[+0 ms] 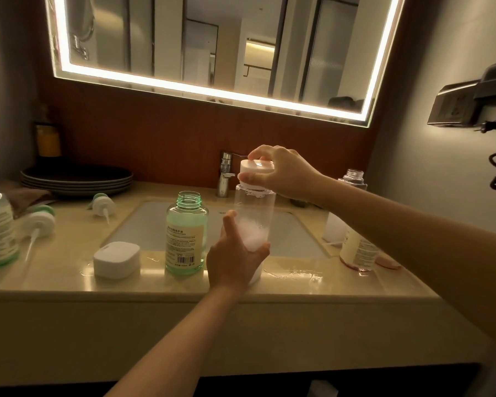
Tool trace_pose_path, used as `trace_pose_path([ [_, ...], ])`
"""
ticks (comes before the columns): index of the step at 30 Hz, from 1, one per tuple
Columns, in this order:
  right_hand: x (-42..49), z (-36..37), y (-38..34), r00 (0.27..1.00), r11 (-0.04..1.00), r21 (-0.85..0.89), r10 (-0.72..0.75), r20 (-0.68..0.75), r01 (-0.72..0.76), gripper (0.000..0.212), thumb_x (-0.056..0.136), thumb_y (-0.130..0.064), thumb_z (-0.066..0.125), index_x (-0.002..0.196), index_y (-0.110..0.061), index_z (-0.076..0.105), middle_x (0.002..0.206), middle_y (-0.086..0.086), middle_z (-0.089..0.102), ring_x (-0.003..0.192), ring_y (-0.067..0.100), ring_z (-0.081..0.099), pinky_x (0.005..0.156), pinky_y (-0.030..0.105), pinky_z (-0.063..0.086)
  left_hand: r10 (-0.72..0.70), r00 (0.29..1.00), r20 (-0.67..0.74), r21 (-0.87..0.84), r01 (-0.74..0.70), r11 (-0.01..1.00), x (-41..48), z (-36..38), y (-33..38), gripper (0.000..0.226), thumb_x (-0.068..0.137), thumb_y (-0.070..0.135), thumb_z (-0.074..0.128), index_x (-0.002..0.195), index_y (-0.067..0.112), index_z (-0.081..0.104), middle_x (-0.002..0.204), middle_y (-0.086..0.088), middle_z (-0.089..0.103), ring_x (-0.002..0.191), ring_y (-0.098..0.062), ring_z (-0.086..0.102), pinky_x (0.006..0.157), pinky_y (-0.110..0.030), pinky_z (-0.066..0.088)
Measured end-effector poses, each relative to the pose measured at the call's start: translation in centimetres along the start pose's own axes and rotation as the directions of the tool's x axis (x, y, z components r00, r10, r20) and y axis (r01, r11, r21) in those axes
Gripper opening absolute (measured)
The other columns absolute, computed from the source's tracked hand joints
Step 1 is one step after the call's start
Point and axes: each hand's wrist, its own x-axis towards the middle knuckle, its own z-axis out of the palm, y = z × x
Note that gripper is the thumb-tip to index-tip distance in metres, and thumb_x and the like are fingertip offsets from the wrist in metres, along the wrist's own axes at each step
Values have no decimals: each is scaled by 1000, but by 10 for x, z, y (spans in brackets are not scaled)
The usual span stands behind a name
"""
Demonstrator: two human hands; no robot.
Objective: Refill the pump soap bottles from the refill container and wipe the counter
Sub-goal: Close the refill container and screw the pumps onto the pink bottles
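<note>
The person is working at the pale stone counter (312,287), and the tall clear plastic bottle (255,213) with white foam in its lower part is standing on the front strip, just before the white sink basin (298,233); the left hand (235,259) is gripping its lower body, fingers curled round the far side and thumb lying up the near side; the right hand (281,173) is coming from above, thumb and fingertips pinching the rim of the round white cap (255,170) on the neck; whether the cap is going on or off I cannot tell.

The green-tinted open bottle with the printed label (185,233) is standing just beside the left wrist, uncapped and partly full; a hard twist of the cap could swing that wrist into it and tip soap over the counter's edge.

A shiny patch to the right of the clear bottle is looking wet; if so, the base could slide under the twisting, and slick fingers could slip on the cap.

The pink-tinted bottle (355,247) is sitting under the right forearm; a dropped elbow could topple it.
</note>
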Motion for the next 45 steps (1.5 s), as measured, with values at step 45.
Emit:
trace_pose_path([
  [45,-1,-6,16,978,854,499,45,205,-144,48,85,-24,63,130,-20,49,127,0,52,112,15,50,75,13,46,5,1000,-6,-7,-5,1000,-1,0,-1,80,71,45,74,131,11,32,115,-10,57,89,-26,61,66,-22,41],
])
